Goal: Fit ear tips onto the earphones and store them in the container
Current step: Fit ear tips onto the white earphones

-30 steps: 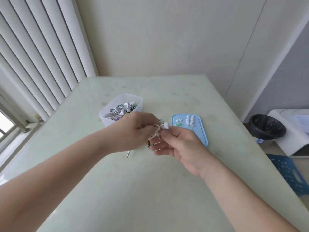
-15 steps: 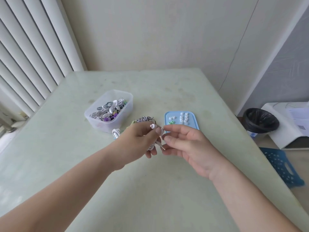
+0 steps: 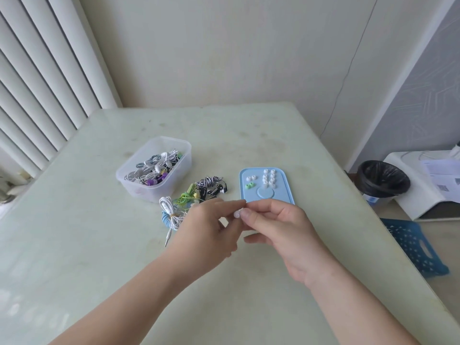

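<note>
Meeting above the middle of the table [image 3: 99, 270], the left hand [image 3: 206, 230] and the right hand [image 3: 278, 227] pinch 1 white earpiece [image 3: 237, 214] between them. It is small and round, and I cannot tell if it is the bud alone or already has a tip on it. The left thumb and forefinger are closed on it from the left side, and the other left fingers are curled under the palm. The right thumb and forefinger press it from the right side, and the other right fingers are bent loosely below. The fingertips of both hands almost touch each other around the earpiece.

The table is pale green, smooth and glossy, with some faint stains. Just behind the left hand lies a white earphone bundle [image 3: 171, 210], tied in a loop, with its metal plug pointing to the near edge. A blue coiled cable [image 3: 164, 219] touches it. Behind these are green earphones [image 3: 185, 196] and black-and-white striped earphones [image 3: 210, 183], wound tightly.

Just behind the right hand, more to the right edge, lies a flat blue tray [image 3: 286, 192] with rounded corners. On its far part are white ear tips [image 3: 268, 179] in short rows and 2 green ear tips [image 3: 250, 186].

Farther to the left stands the container [image 3: 134, 188], a clear plastic box with soft corners, holding many tangled earphones.
</note>
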A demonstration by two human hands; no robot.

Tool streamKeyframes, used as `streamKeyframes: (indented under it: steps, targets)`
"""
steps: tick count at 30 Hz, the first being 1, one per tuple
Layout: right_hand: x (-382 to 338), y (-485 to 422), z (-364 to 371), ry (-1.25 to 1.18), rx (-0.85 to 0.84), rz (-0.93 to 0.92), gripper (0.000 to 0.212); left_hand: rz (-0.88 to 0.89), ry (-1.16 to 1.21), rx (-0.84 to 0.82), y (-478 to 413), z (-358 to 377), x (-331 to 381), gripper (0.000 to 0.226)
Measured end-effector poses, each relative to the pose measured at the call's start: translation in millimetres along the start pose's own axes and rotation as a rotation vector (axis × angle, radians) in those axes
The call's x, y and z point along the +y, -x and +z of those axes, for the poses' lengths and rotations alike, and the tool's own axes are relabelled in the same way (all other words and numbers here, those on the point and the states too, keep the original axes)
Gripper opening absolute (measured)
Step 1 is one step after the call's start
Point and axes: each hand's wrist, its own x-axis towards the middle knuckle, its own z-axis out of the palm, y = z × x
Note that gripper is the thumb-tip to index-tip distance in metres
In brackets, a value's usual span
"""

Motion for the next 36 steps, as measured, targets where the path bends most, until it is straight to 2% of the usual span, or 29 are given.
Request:
streamKeyframes:
  steps: [2, 4, 8, 13, 16, 20, 25, 28, 33, 36]
  targets:
    - [2, 2, -1, -0.038, 0.012, 0.0, 0.023, 0.116, -0.162, 0.052, 1, 1, -5, 0.023]
    - [3, 2, -2, -0.133, 0.007, 0.023, 0.017, 0.156, -0.231, 0.082, 2, 1, -7, 0.022]
    - [4, 1, -4, -0.199, -0.004, 0.108, 0.014, 0.019, 0.135, 0.057, 5, 1, -5, 0.033]
    - [5, 2, -4, -0.17, -0.102, 0.165, 0.017, -0.037, 0.285, 0.073, 9, 2, -6, 0.033]
    - [5, 2, -2, -0.169, -0.133, 0.169, 0.02, -0.041, 0.252, 0.034, 10, 2, -11, 0.032]
    - [4, 1, 1, -0.245, -0.116, 0.196, 0.012, 0.019, 0.136, -0.05, 12, 1, -18, 0.039]
    - [4, 0, 0, -0.305, -0.158, 0.238, 0.008, 0.064, 0.011, 0.056, 8, 3, -25, 0.039]
    - [4, 0, -4, -0.245, -0.135, 0.245, 0.006, -0.033, 0.163, 0.102, 2, 2, -25, 0.046]
    - [-1, -2, -8, -0.266, -0.082, 0.244, 0.005, -0.104, 0.335, 0.119, -6, 6, -21, 0.019]
    - [-4, -3, -10, -0.268, -0.057, 0.239, 0.005, -0.057, 0.311, 0.114, -6, 11, -20, 0.019]
